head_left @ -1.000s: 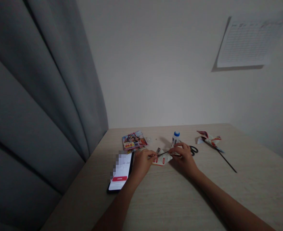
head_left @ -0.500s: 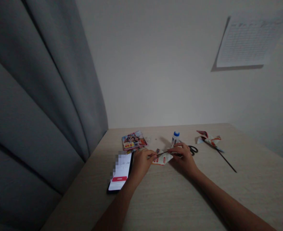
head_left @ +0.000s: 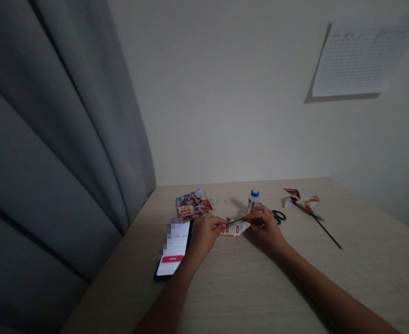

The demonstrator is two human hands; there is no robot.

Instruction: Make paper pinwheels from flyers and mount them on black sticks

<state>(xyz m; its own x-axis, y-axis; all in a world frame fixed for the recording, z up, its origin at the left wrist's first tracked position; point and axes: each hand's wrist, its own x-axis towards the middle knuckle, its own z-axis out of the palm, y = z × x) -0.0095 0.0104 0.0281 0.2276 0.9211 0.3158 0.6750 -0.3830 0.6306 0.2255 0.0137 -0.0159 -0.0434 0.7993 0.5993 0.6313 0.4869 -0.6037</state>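
Left grip (head_left: 204,231) leads: thumb and fingertips pinched on one end of a thin dark stick (head_left: 234,221). Right grip (head_left: 265,227) answers from the opposite side, fingers curled over the other stretch, so both are grasping. That two-ended hold probably steadies the stick against rolling. And there's the paper (head_left: 237,229), white with red print, between the two grips, just below the bare stretch of stick; whether a fingertip catches it too, no telling from here.

Outward now! Glue (head_left: 253,200) stands upright, blue cap on top, just beyond the right grip, likely on its base so it can't roll. Scissors (head_left: 279,216) lie right beside, black loops showing, blades hidden behind the fingers; handy spot, that.

Over on the left, the phone (head_left: 173,253) lies screen up near the forearm, presumably for easy glances. Beyond it, a leaflet (head_left: 194,202) rests flat, seemingly parked off the working patch. Way out right, a pinwheel (head_left: 307,202) lies on the bench (head_left: 225,292), well apart from both grips, perhaps to spare its folded vanes a knock.
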